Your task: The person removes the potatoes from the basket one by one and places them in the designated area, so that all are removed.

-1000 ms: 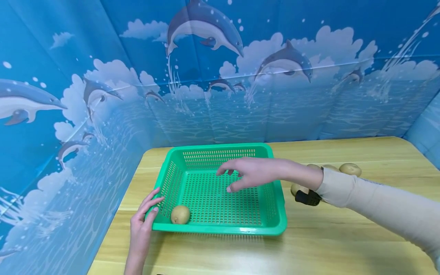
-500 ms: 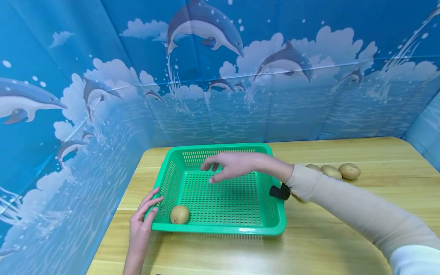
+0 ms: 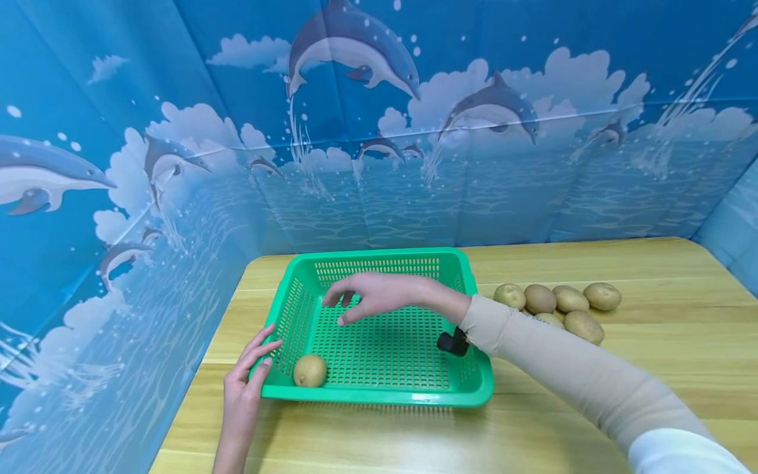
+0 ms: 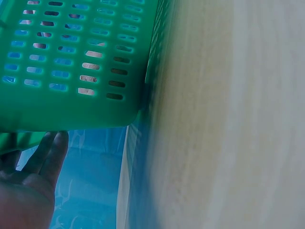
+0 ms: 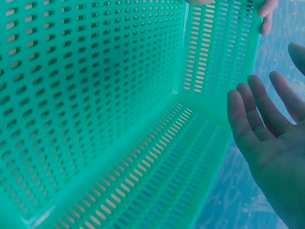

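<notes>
A green plastic basket [image 3: 379,397] with slotted walls stands on the table. One round potato [image 3: 310,371] lies in its near left corner; the right wrist view catches only its edge at the top. My left hand [image 3: 241,382] rests on the basket's left rim near that corner, fingers laid over the edge and fairly straight. From beneath, the left wrist view shows fingertips [image 4: 61,137] right at the rim. Over the basket's interior my right hand [image 3: 376,294] hovers, fingers loosely bent and spread from the thumb, with nothing held, as the right wrist view also shows.
Several potatoes [image 3: 583,327] lie in a group on the wooden table [image 3: 651,388], right of the basket. A black wrist camera [image 3: 453,342] sits under the right wrist. Behind and to the left hangs a blue dolphin-print cloth [image 3: 379,191].
My right hand has moved left across the basket and ended slightly lower, fingers still loose. The potatoes at right have come into view from behind the sleeve. The left hand has stayed put.
</notes>
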Motion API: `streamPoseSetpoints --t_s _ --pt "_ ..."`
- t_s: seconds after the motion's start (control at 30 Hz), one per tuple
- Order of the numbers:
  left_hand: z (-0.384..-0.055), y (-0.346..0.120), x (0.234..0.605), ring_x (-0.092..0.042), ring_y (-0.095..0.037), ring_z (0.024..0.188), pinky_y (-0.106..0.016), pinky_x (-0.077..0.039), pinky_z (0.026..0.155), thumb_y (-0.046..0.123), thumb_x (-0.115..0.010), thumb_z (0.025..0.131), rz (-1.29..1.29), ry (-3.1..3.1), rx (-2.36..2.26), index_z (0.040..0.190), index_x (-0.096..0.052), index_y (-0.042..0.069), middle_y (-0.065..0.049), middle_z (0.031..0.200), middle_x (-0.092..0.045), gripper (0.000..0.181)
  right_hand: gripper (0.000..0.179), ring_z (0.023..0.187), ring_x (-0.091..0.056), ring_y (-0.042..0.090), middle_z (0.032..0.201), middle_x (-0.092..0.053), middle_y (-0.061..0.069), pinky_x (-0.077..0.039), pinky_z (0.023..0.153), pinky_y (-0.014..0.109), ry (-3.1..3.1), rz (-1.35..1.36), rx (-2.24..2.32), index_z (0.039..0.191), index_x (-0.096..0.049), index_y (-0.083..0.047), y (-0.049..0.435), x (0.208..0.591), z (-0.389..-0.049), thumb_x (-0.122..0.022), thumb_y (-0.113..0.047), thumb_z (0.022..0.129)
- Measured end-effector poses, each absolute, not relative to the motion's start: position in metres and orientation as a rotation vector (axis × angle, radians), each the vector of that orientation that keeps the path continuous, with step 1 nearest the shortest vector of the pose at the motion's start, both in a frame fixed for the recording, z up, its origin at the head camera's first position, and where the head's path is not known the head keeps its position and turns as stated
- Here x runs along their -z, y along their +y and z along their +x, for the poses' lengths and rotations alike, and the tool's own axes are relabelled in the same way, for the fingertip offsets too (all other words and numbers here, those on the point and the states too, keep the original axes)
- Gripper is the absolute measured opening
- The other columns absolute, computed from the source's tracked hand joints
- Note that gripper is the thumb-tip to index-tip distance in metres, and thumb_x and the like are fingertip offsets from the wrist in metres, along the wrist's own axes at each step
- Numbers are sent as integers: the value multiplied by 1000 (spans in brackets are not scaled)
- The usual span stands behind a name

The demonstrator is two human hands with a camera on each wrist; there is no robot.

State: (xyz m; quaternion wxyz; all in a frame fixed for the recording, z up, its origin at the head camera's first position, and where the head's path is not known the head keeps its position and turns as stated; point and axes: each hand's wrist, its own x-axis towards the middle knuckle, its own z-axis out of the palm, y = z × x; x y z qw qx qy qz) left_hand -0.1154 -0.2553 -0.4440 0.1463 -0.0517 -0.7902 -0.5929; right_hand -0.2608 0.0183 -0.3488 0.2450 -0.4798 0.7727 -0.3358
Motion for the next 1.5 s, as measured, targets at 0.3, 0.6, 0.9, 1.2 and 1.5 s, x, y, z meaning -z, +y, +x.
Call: streamPoseSetpoints --t_s 0.3,0.6,0.9,1.2,1.5 --pt "-115 -255 444 -35 -18 141 -23 -30 108 0 -50 100 -163 -2277 1702 121 -66 -1 -2 147 -49 26 37 114 -59 23 124 -62 -7 -48 89 24 2063 -1360 979 128 -63 -14 1 370 -259 -70 -18 92" --pt "-115 -255 444 -34 -17 141 -24 -31 107 1 -49 101 -146 -2297 1695 121 -66 -1 0 147 -48 26 38 115 -59 21 124 -63 -6 -48 88 21 2008 -1400 943 129 -62 -14 -18 385 -253 -69 -18 92" --pt "-115 -255 442 -34 -17 141 -24 -31 107 2 -49 101 -138 -2300 1691 121 -66 0 1 147 -48 26 43 121 -55 20 136 -58 1 -44 99 30 1892 -1430 826 135 -57 -6 -32 395 -250 -65 -13 94" --pt "-114 -254 442 -35 -18 141 -26 -31 106 0 -49 100 -130 -2298 1685 120 -67 1 -2 146 -49 26 46 118 -55 11 135 -57 -8 -45 93 22 1850 -1403 772 136 -57 -11 -41 403 -248 -65 -7 91" --pt "-113 -254 441 -34 -17 141 -29 -30 107 1 -50 101 -123 -2302 1693 121 -66 0 -1 147 -48 26 48 113 -58 9 135 -55 -9 -46 93 25 1834 -1374 770 136 -58 -15 -48 412 -245 -69 -8 90"
